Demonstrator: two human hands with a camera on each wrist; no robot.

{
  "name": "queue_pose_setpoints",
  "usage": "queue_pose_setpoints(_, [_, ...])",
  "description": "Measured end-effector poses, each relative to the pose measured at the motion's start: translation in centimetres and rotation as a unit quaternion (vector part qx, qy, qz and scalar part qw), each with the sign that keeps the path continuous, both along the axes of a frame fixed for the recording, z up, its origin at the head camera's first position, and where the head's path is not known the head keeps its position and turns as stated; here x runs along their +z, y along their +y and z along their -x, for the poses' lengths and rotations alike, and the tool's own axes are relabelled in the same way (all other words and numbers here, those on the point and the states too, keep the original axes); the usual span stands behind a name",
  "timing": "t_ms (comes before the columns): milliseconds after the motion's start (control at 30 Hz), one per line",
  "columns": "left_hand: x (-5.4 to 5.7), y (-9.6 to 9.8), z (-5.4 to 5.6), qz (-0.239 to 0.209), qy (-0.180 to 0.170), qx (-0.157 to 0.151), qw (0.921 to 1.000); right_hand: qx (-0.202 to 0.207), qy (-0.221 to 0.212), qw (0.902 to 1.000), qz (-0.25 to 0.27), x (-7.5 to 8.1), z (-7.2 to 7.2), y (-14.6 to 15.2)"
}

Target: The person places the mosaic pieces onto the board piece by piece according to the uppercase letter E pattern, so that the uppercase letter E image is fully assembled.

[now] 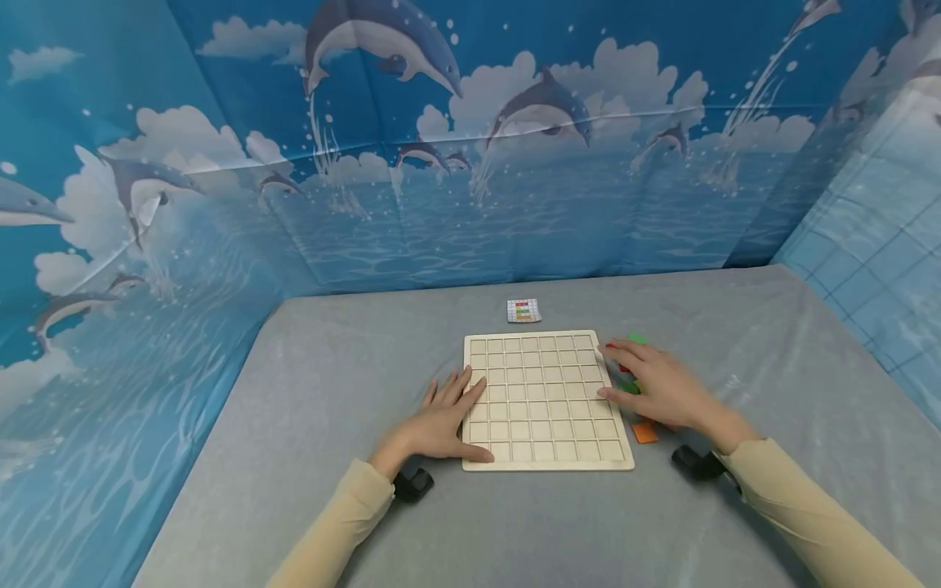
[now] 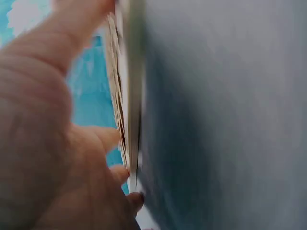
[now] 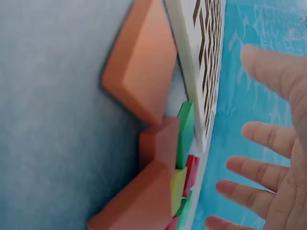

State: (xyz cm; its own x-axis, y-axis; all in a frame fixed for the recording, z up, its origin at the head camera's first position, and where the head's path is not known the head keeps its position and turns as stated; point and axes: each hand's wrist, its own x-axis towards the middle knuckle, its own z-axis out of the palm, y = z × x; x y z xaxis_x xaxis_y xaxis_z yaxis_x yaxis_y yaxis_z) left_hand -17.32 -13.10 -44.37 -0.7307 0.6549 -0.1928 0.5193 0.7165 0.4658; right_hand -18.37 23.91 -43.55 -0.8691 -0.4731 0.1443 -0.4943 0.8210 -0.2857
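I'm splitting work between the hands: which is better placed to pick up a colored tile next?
Probably the right hand: its fingers are spread close by the colored tiles, along the wooden grid board's right edge. The left hand rests on the board's left edge, across from them.

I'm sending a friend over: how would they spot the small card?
On the grey table lies a pale grid board. Just beyond its far edge sits the white card, far smaller than the board and marked with coloured squares.
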Motion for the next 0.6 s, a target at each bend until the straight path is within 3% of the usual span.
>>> queue_pose_setpoints(300, [-1.3, -0.4, -0.2, -0.021, 0.027, 0.017, 0.9993, -0.017, -0.013, 0.9993, 0.031, -0.9, 2.2, 0.2])
queue_pose_setpoints(600, [-2.0, -0.6, -0.1, -0.028, 0.049, 0.024, 0.9981, -0.036, 0.016, 0.9992, 0.005, -1.3, 3.6, 0.0])
